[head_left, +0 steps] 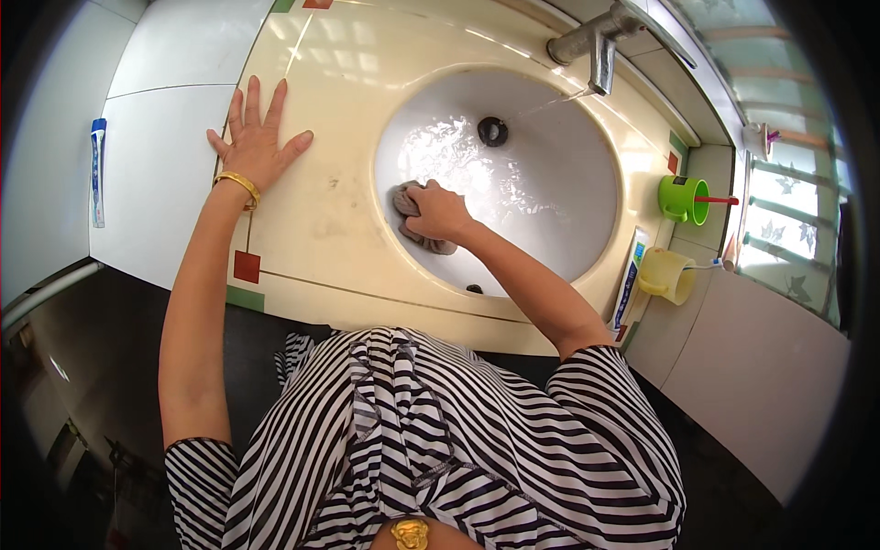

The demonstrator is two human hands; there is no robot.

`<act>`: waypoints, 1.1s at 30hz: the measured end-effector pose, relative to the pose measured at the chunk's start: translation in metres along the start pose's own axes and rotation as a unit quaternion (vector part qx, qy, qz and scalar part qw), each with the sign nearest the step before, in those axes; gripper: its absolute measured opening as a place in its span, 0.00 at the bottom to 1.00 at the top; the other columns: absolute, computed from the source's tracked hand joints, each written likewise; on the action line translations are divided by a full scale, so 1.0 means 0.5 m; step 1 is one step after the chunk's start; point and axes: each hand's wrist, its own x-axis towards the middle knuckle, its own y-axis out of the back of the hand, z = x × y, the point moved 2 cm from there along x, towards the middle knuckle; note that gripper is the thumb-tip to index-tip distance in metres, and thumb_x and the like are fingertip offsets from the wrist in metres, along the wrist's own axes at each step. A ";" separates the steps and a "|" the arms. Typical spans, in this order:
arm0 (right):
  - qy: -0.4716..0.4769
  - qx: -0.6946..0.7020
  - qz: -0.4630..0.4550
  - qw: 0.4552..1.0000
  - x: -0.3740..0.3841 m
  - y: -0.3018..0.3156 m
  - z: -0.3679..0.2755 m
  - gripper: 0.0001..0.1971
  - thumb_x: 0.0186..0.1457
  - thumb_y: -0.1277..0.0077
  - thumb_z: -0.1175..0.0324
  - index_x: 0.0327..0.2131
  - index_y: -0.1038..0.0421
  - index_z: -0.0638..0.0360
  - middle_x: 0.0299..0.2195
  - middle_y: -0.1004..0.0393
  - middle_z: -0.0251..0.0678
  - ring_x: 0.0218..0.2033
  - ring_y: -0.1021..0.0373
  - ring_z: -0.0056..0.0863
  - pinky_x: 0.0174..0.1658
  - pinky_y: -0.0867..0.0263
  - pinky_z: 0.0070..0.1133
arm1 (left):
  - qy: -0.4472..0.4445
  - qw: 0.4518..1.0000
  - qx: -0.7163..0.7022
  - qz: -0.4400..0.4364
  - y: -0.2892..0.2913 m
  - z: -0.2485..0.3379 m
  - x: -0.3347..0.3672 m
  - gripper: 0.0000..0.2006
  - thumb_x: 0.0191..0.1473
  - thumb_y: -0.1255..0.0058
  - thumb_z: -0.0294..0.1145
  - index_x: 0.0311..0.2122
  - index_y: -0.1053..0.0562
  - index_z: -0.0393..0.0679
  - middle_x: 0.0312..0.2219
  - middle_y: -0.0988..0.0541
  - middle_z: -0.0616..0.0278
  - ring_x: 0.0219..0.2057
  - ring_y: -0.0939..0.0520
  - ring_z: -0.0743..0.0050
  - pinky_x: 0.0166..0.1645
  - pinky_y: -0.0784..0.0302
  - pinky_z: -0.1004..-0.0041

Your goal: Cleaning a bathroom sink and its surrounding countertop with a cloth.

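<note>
My right hand (435,213) is closed on a crumpled grey-brown cloth (406,199), pressing it against the left inner wall of the white oval sink (573,197). Part of the cloth shows below the fingers; the rest is under the hand. My left hand (257,142) lies flat with fingers spread at the left end of the cream countertop (321,229), a gold bangle on its wrist. A thin stream of water runs from the metal faucet (600,60) into the sink, toward the dark round drain (492,132).
Right of the sink stand a green cup (683,200) with a red-handled item in it and a yellow cup (667,275) holding a toothbrush. A toothpaste tube (629,280) leans beside them. Another blue-and-white tube (98,172) is at the far left, by the white tiles (174,137).
</note>
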 end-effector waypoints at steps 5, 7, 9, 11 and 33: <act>0.081 0.176 0.254 0.948 0.104 0.052 -0.010 0.16 0.39 0.53 0.70 0.37 0.33 0.60 0.38 0.37 0.48 0.38 0.35 0.46 0.41 0.36 0.33 | 0.000 1.000 -0.018 -0.023 0.005 0.005 0.003 0.41 0.43 0.62 0.66 0.61 0.57 0.63 0.61 0.67 0.63 0.62 0.69 0.59 0.52 0.71 0.33; 0.080 0.123 0.382 0.912 0.152 0.093 0.048 0.15 0.39 0.54 0.72 0.37 0.33 0.59 0.39 0.37 0.45 0.38 0.36 0.44 0.41 0.36 0.33 | -0.007 1.000 -0.018 -0.018 -0.002 0.004 0.004 0.41 0.43 0.62 0.67 0.61 0.57 0.63 0.61 0.66 0.63 0.62 0.68 0.59 0.52 0.70 0.33; 0.119 -0.038 0.432 0.893 0.154 0.147 0.130 0.14 0.41 0.55 0.74 0.36 0.33 0.54 0.40 0.37 0.42 0.39 0.36 0.42 0.40 0.35 0.32 | -0.009 1.000 -0.021 -0.013 -0.007 0.002 0.006 0.41 0.43 0.63 0.67 0.61 0.57 0.63 0.61 0.66 0.63 0.62 0.68 0.59 0.52 0.70 0.33; 0.153 -0.216 0.420 0.868 0.111 0.194 0.220 0.12 0.42 0.56 0.73 0.35 0.33 0.49 0.41 0.37 0.40 0.40 0.36 0.39 0.40 0.35 0.31 | -0.013 1.000 0.006 0.008 -0.011 0.000 0.003 0.41 0.44 0.65 0.69 0.61 0.56 0.63 0.61 0.65 0.64 0.62 0.65 0.58 0.52 0.67 0.33; 0.056 0.047 -0.049 0.996 -0.215 0.093 0.231 0.23 0.38 0.61 0.81 0.42 0.31 0.55 0.37 0.30 0.44 0.40 0.34 0.38 0.44 0.38 0.26 | -0.018 0.999 0.017 0.045 -0.030 -0.009 0.009 0.39 0.45 0.66 0.69 0.60 0.56 0.67 0.61 0.63 0.67 0.62 0.64 0.62 0.52 0.67 0.33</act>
